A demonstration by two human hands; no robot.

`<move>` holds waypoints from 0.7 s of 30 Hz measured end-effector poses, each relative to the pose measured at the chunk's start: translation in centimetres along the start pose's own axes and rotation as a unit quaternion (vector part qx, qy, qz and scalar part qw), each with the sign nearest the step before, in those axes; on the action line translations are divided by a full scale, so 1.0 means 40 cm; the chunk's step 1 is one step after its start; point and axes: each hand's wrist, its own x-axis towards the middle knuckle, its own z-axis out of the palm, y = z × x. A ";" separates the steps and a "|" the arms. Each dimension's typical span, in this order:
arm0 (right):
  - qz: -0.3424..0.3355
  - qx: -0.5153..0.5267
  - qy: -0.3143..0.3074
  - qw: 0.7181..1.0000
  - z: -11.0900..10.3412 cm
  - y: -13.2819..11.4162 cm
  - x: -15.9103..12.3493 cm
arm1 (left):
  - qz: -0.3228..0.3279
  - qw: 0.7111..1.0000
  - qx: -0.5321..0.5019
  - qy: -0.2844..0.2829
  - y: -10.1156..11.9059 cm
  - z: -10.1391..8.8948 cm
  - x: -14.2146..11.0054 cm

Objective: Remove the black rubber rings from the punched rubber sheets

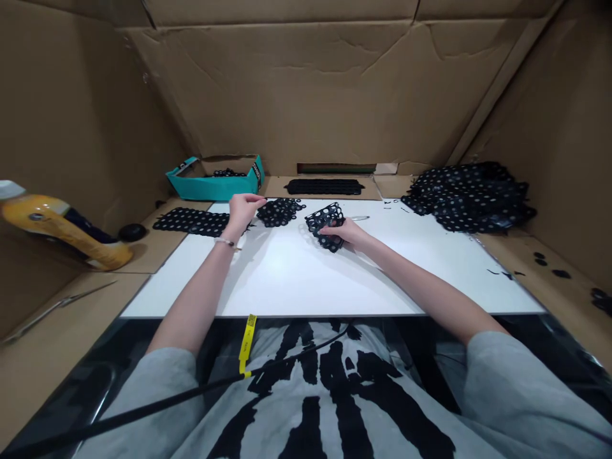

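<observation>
My right hand [351,233] grips a black perforated sheet [326,220] and holds it up, curled, over the white board. A thin pen-like item [361,218] lies just behind that hand. My left hand [243,210] has its thumb and fingertips pinched together; anything between them is too small to make out. Right beside those fingertips is a heap of small black rings [277,213]. Partly behind my left wrist lies a flat black strip with rows of holes [194,221].
A teal box [215,187] holding black pieces stands at the back left. Behind the board lies a black stack [325,186]. A large pile of perforated black sheets [471,196] sits at right. Scissors [62,303] and a yellow bottle [67,229] are at left; cardboard walls [287,89] enclose the area.
</observation>
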 end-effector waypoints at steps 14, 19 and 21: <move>0.019 0.053 -0.007 0.998 0.011 -0.020 -0.020 | 0.177 0.975 0.062 -0.122 0.122 0.034 -0.085; 0.013 0.043 -0.021 0.999 0.014 -0.029 -0.024 | 0.229 0.932 0.045 -0.279 0.178 0.108 -0.179; -0.002 0.046 -0.018 0.999 0.015 -0.030 -0.025 | 0.191 0.938 0.029 -0.288 0.173 0.123 -0.193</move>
